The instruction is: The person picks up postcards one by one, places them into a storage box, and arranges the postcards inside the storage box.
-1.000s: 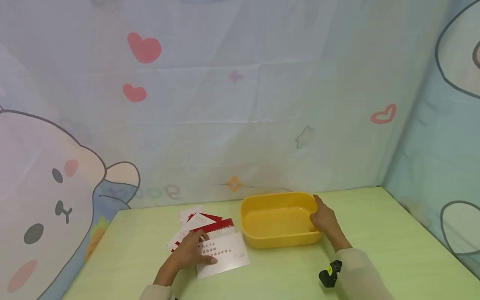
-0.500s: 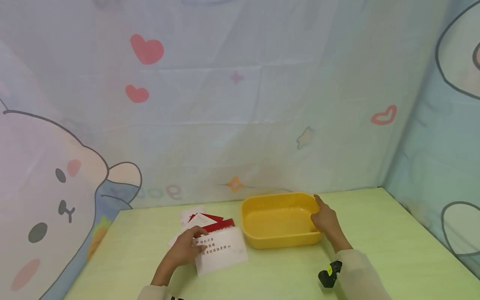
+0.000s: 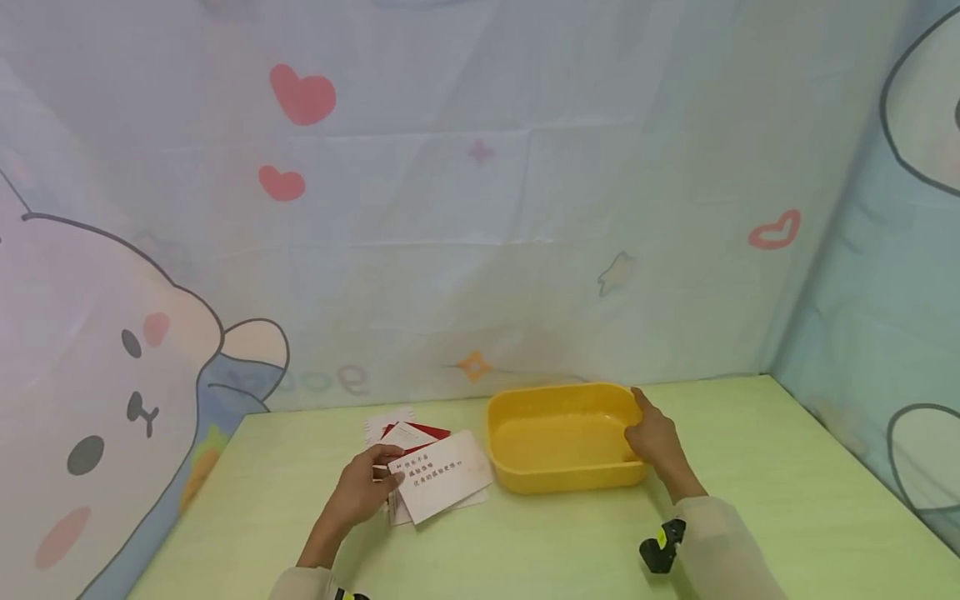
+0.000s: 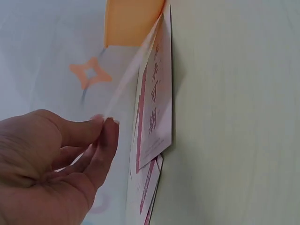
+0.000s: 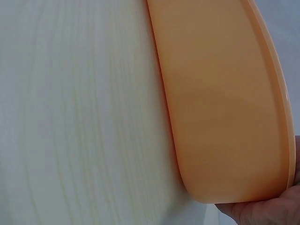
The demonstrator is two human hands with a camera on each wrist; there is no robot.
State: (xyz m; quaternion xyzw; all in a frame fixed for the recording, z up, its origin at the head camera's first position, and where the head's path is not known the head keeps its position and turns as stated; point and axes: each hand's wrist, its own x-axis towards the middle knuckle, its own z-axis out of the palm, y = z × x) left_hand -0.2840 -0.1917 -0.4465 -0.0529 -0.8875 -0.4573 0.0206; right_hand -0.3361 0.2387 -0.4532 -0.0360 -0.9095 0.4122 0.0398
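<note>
My left hand (image 3: 362, 490) pinches the left edge of a white card (image 3: 442, 479) with lines of printed characters. In the left wrist view this card (image 4: 133, 68) is seen nearly edge-on, tilted up between thumb and fingertips. Under it lies another printed card (image 4: 157, 101), on top of a loose pile of white and red cards (image 3: 408, 435). My right hand (image 3: 658, 446) grips the right end of a yellow plastic tray (image 3: 573, 482), thumb inside the rim and fingers outside. In the right wrist view the tray's wall (image 5: 225, 103) hides most of that hand.
The pale green table (image 3: 555, 550) runs back to a hanging cloth (image 3: 540, 208) printed with hearts and a cartoon animal. A second cloth (image 3: 877, 317) stands along the right side. A black wrist device (image 3: 663, 546) sits at the right sleeve.
My left hand has lifted the top white card off the pile and turned it, its right end rising; another card now shows below. My right hand and the tray stay put.
</note>
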